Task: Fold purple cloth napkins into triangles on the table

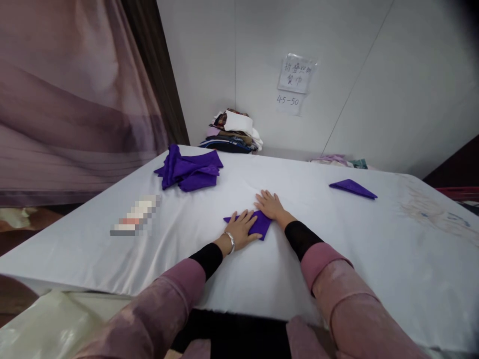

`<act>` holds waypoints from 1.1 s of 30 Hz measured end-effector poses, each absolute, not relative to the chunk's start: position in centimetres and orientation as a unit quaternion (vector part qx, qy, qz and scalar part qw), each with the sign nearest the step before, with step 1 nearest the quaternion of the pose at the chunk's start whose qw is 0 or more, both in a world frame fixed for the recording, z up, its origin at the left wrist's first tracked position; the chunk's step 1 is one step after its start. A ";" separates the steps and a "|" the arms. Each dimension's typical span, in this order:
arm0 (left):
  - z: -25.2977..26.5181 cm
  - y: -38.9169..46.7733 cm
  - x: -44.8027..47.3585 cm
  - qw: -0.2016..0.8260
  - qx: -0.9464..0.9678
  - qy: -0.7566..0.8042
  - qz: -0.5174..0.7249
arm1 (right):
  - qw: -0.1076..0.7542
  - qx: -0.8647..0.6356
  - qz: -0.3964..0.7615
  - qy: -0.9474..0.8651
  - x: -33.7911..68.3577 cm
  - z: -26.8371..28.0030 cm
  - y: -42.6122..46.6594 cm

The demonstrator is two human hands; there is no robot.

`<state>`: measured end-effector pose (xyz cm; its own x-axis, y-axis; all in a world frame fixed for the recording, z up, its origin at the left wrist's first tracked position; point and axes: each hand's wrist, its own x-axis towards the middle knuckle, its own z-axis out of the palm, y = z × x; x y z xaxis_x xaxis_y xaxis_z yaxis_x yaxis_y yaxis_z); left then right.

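A folded purple cloth napkin [265, 225] lies on the white-covered table [179, 264] in front of me. Fingers spread, my left hand [241, 230] rests flat across its left and middle part, hiding much of it. My right hand [271, 204] lies with its fingers stretched out over the napkin's upper right edge. A narrow purple point sticks out to the left beyond my left hand. To the right lies another purple napkin [353, 188], folded into a slim triangle. Several unfolded purple napkins [189, 169] form a loose heap at the back left.
A blurred-out flat object [136, 217] lies on the left of the table. Behind the table, a stack of folded clothes [234, 130] stands against the wall. Paper signs [295, 75] hang there. A pinkish curtain [75, 99] borders the left side.
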<state>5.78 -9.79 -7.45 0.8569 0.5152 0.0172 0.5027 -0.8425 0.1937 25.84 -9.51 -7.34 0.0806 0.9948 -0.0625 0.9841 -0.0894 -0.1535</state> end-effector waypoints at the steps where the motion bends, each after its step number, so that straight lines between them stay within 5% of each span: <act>1: -7.3 -9.2 6.2 0.099 0.957 0.271 0.029 | 0.034 -0.736 0.075 -0.672 26.1 -7.3 -8.8; 13: -8.0 -3.2 11.0 0.077 0.900 0.426 0.040 | 0.040 -0.757 0.081 -0.647 27.8 -8.3 -5.7; 27: -8.3 -3.0 11.0 0.080 0.896 0.436 0.001 | 0.078 -0.835 0.127 -0.530 30.6 -6.2 -5.8; 33: -8.5 -3.0 11.0 0.070 0.899 0.433 0.003 | 0.143 -0.802 0.070 -0.576 23.9 -4.0 -6.2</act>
<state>10.96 -3.01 -8.49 0.6248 0.7788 -0.0548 0.7780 -0.6152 0.1276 23.93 -6.19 -4.00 0.3262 0.9438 0.0537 0.9038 -0.2947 -0.3103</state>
